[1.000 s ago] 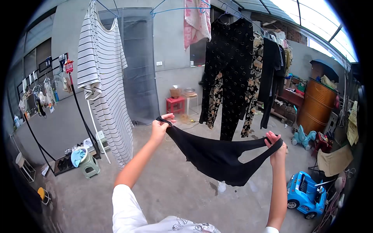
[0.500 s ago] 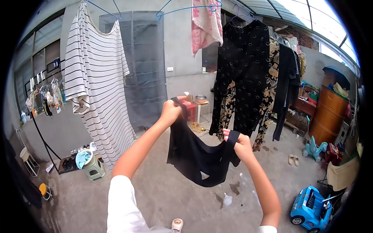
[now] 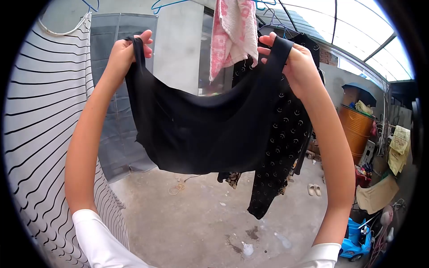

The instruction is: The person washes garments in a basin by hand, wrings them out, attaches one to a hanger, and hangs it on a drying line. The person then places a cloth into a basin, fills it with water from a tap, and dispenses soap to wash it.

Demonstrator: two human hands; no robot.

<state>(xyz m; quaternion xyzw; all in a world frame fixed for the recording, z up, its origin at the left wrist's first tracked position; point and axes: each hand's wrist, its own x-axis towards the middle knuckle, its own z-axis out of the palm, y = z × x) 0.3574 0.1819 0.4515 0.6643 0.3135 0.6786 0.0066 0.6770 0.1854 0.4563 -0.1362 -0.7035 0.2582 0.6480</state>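
Note:
A black tank top [image 3: 201,129] hangs spread out in front of me, held up by its two wide straps. My left hand [image 3: 128,53] is closed around one strap at the upper left. The other strap loops over my right hand [image 3: 295,62], whose fingers curl through it at the upper right. Behind the top hangs a pink and white towel [image 3: 232,33], close to my right hand. Part of the black patterned garment [image 3: 286,129] farther back is hidden by the tank top. To the left, a white striped shirt [image 3: 49,111] hangs beside my left forearm.
Blue hangers [image 3: 167,5] hang overhead at the top. On the right stand a rusty orange drum [image 3: 356,127] and a blue toy car [image 3: 356,241]. A pair of slippers [image 3: 314,190] lies on the concrete floor [image 3: 187,223], which has wet patches.
Both hands have risen and spread apart, lifting the tank top from waist height and stretching it out. My view has shifted nearer the hanging clothes.

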